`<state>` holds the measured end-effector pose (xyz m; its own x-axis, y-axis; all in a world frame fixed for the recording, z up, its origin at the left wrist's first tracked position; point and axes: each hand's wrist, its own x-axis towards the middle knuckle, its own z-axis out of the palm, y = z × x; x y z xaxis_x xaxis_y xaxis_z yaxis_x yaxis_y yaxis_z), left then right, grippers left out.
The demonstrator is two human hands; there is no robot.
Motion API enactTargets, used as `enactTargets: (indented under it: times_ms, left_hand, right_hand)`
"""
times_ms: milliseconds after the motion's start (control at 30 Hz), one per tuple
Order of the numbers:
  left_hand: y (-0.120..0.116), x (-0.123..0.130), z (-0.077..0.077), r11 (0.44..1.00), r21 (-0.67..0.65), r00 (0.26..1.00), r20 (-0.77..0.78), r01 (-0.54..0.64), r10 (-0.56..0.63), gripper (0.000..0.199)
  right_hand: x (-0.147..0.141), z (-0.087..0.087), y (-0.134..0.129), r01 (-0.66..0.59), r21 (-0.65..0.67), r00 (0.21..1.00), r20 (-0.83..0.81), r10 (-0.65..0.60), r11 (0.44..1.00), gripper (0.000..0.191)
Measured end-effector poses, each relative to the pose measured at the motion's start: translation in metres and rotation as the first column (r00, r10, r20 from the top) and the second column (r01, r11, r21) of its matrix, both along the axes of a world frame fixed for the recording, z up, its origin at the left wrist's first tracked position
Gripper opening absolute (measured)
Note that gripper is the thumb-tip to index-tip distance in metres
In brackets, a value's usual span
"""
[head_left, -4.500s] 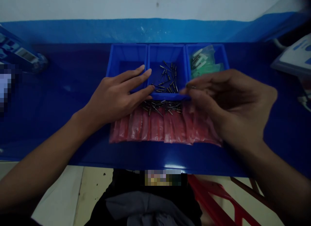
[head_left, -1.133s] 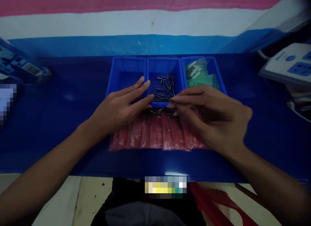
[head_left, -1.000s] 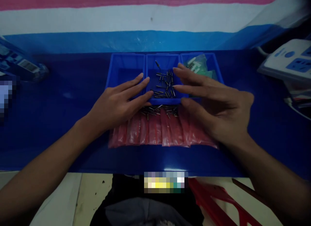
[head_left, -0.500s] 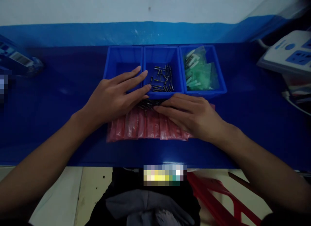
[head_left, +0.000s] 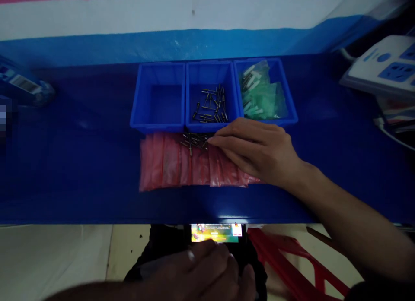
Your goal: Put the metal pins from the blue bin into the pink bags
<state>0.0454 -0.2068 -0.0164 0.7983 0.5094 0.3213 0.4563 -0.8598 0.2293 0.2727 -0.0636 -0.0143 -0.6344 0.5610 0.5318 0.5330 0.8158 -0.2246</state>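
- Your right hand is touching metal pins just in front of the middle bin, grip unclear
- Your left hand is showing farther in front, grip unclear

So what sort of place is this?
Probably a small-parts workshop or packing area: three blue bins, loose metal pins in the middle one, and a row of red plastic bags in front.
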Motion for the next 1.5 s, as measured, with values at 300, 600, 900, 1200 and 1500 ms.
enactTargets:
  times_ms: [300, 600, 900, 1200, 1500]
  left_hand:
    - [-0.06, 0.05, -0.093, 0.784, -0.308, 0.815, 0.044, -0.539, 0.578, 0.03]
    - [-0.051, 0.069, -0.117, 0.695, -0.382, 0.78, -0.128, -0.609, 0.613, 0.026]
    - [-0.05, 0.078, -0.119, 0.694, -0.399, 0.78, -0.093, -0.599, 0.619, 0.031]
    - [-0.054, 0.071, -0.12, 0.678, -0.417, 0.781, -0.147, -0.605, 0.607, 0.029]
    - [-0.053, 0.02, -0.098, 0.871, -0.31, 0.911, -0.283, -0.382, 0.299, 0.062]
  right_hand:
    - [-0.003, -0.004, 0.0, -0.065, 0.078, 0.998, 0.007, 0.065, 0.995, 0.023]
    - [-0.003, -0.006, 0.002, -0.076, 0.061, 0.997, 0.005, 0.075, 0.995, 0.025]
    - [-0.003, -0.003, 0.0, -0.076, 0.058, 0.997, -0.008, 0.076, 0.995, 0.025]
    - [-0.003, -0.004, 0.001, -0.063, 0.075, 0.998, 0.023, 0.062, 0.995, 0.024]
    - [-0.007, 0.013, -0.009, -0.008, -0.117, 0.948, -0.318, -0.03, 0.993, 0.021]
